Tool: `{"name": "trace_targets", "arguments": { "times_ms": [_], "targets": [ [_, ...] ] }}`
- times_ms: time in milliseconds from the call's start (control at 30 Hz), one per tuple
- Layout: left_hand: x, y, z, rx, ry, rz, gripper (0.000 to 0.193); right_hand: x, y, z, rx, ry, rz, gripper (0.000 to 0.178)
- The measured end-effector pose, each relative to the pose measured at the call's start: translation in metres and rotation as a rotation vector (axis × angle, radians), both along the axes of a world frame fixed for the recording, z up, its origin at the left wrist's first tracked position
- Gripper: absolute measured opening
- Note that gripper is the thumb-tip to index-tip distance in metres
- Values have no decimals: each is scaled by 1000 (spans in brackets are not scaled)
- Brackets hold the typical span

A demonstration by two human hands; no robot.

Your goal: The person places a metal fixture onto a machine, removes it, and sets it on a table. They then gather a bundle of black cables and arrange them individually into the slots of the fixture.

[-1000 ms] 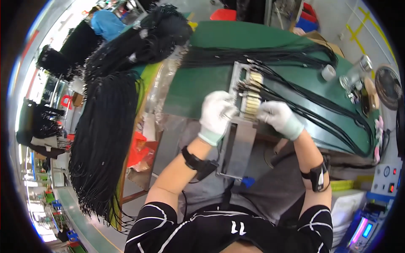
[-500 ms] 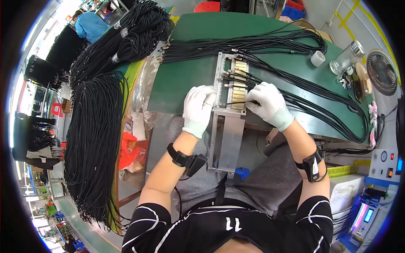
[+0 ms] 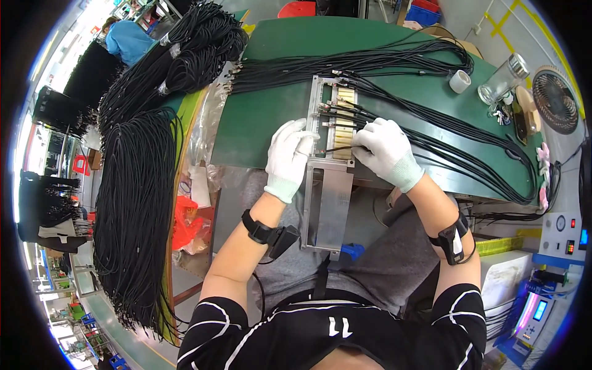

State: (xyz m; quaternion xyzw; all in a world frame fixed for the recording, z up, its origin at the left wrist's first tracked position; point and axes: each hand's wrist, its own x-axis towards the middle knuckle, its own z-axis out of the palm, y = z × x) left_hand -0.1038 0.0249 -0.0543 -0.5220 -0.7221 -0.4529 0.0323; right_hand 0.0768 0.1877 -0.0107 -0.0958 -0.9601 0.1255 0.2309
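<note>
Head view | left hand (image 3: 288, 157) steadies metal jig (image 3: 328, 191) | right hand (image 3: 383, 150) pinches black cable (image 3: 336, 148) – cup (image 3: 459, 81), jar (image 3: 502, 79) beyond

Off to the sides: coils, clutter and a fan.

Big bundles of black cable (image 3: 139, 209) hang at the left, more coils (image 3: 191, 52) heaped above them. On the green table (image 3: 265, 117) far right stand a white cup (image 3: 459, 81) and a clear glass jar (image 3: 502, 79); a small fan (image 3: 557, 100) sits beyond. A person in blue (image 3: 127, 42) bends at top left.
</note>
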Motion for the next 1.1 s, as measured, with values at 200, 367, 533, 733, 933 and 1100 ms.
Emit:
{"name": "trace_targets", "arguments": {
  "times_ms": [200,367,533,733,933,1100],
  "targets": [
    [-3,0,-6,62,-90,8,19,3,-3,2,-10,28,23,10],
    [-5,-2,-6,37,-154,12,18,1,-9,-1,-27,24,2,11],
    [8,2,10,-39,-3,-90,22,2,-7,-4,-34,-3,17,11],
    [13,7,13,-151,314,-182,26,-4,17,-3,17,150,-107,11],
    [3,1,15,-105,368,-104,27,-14,27,-4,125,38,-151,14],
    [7,8,0,11,99,91,20,-5,18,-9,83,57,-125,15]
  ]
}}
